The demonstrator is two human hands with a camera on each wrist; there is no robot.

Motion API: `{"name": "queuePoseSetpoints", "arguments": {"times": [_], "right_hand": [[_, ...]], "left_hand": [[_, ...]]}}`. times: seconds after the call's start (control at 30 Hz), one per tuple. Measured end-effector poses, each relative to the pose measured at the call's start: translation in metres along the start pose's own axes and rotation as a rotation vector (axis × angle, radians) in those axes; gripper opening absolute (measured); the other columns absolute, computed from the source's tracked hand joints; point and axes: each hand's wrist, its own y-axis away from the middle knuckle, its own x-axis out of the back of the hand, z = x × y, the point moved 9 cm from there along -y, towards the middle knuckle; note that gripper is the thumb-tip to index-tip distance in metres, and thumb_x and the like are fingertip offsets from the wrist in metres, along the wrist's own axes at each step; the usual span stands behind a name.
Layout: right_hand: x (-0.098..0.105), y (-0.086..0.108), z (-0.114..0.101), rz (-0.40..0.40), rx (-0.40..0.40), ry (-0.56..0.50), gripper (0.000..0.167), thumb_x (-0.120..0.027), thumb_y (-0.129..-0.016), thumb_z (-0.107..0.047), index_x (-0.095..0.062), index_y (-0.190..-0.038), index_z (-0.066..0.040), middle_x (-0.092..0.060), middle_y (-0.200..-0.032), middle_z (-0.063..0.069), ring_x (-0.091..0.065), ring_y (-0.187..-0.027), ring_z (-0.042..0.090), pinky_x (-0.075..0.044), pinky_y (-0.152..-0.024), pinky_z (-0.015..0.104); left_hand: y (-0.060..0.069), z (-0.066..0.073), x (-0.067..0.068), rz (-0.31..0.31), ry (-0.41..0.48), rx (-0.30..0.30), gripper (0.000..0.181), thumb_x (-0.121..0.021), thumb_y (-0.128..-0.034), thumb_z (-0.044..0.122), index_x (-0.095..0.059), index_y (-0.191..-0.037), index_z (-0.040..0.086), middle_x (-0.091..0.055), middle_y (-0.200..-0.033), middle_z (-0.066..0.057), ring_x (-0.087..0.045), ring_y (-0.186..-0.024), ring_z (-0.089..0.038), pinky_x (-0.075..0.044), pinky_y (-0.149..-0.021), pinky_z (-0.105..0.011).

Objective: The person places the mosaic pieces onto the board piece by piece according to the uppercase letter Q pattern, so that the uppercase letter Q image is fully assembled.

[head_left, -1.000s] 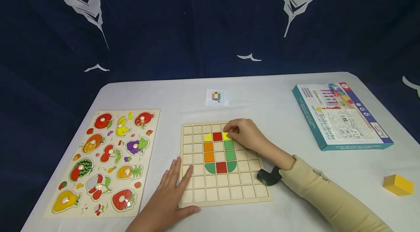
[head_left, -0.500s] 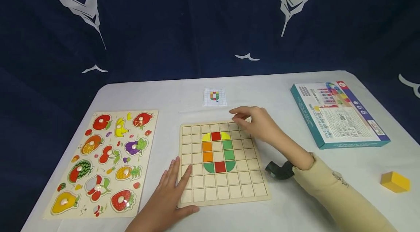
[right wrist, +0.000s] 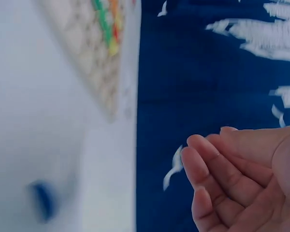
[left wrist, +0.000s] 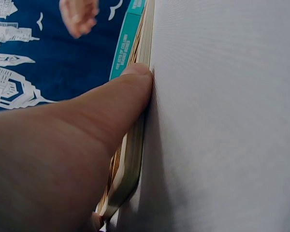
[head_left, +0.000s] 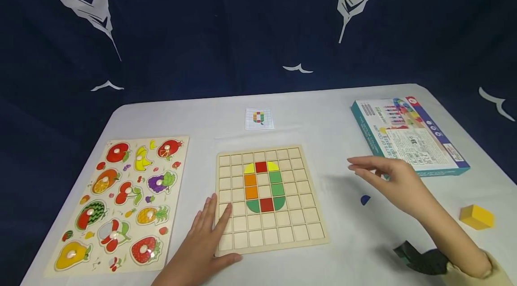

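A square wooden grid board (head_left: 291,234) lies at the middle of the table. Red, yellow, orange and green tiles (head_left: 266,205) form a ring in its cells. My left hand (head_left: 202,236) rests at the board's left side, fingers spread; in the left wrist view the thumb (left wrist: 111,111) presses the board's edge. To the right, my right hand (head_left: 393,182) hovers over the table with fingers loosely bent and nothing visible between them. A small dark blue half-round piece (head_left: 365,200) lies below and left of that hand; it also shows, blurred, in the right wrist view.
A fruit peg puzzle (head_left: 183,151) lies left of the grid board. Behind the board sits a small printed card (head_left: 250,124) with a similar coloured ring. At the right are a flat teal-edged box (head_left: 420,142) and a yellow block (head_left: 476,217).
My right hand has left the yellow tile at the ring's top right corner and moved right, off the board. The blue piece has come into sight. My left hand stays put.
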Motion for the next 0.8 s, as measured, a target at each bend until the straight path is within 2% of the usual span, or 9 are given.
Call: {"name": "queuePoseSetpoints", "arguments": {"times": [0.1, 0.2, 0.37, 0.6, 0.8], "right_hand": [[-0.005, 0.022, 0.031, -0.031, -0.095, -0.035, 0.023, -0.066, -0.087, -0.007, -0.069, -0.109, -0.005, -0.068, -0.104, 0.006, -0.057, -0.084, -0.001, -0.044, -0.067, 0.014], [-0.012, 0.038, 0.056, -0.054, -0.169, -0.060, 0.022, -0.067, -0.086, -0.006, -0.069, -0.108, -0.003, -0.068, -0.105, 0.009, -0.057, -0.088, -0.003, -0.047, -0.068, 0.015], [-0.022, 0.052, 0.080, -0.073, -0.231, -0.070, 0.023, -0.069, -0.084, -0.008, -0.071, -0.107, -0.006, -0.067, -0.104, 0.008, -0.055, -0.084, -0.002, -0.047, -0.064, 0.018], [-0.027, 0.052, 0.084, -0.010, -0.143, -0.045, 0.029, -0.074, -0.076, 0.001, -0.071, -0.104, -0.007, -0.062, -0.084, -0.002, -0.046, -0.065, 0.010, -0.039, -0.051, 0.022], [-0.031, 0.048, 0.081, 0.051, -0.070, 0.042, 0.033, -0.081, -0.066, 0.003, -0.074, -0.094, -0.013, -0.059, -0.083, -0.006, -0.043, -0.065, 0.008, -0.037, -0.052, 0.020]], "left_hand": [[0.001, 0.000, 0.000, 0.004, -0.001, -0.002, 0.101, -0.064, -0.0763, 0.060, -0.017, -0.151, 0.011, 0.008, -0.153, -0.018, 0.008, -0.139, -0.028, -0.005, -0.109, -0.046], [0.001, 0.000, 0.001, 0.004, 0.003, -0.001, 0.101, -0.065, -0.0765, 0.059, -0.017, -0.150, 0.011, 0.008, -0.153, -0.018, 0.008, -0.139, -0.028, -0.005, -0.109, -0.046], [0.000, 0.001, 0.001, 0.000, -0.002, 0.004, 0.101, -0.066, -0.0763, 0.058, -0.016, -0.150, 0.010, 0.009, -0.153, -0.018, 0.008, -0.139, -0.028, -0.008, -0.108, -0.050], [-0.001, 0.000, -0.001, -0.006, -0.013, 0.001, 0.102, -0.063, -0.0764, 0.061, -0.015, -0.151, 0.012, 0.010, -0.153, -0.017, 0.009, -0.139, -0.028, -0.008, -0.108, -0.050], [0.000, -0.002, -0.001, -0.010, -0.003, 0.006, 0.102, -0.065, -0.0759, 0.060, -0.015, -0.151, 0.012, 0.011, -0.153, -0.016, 0.009, -0.139, -0.027, -0.006, -0.109, -0.047]]}}
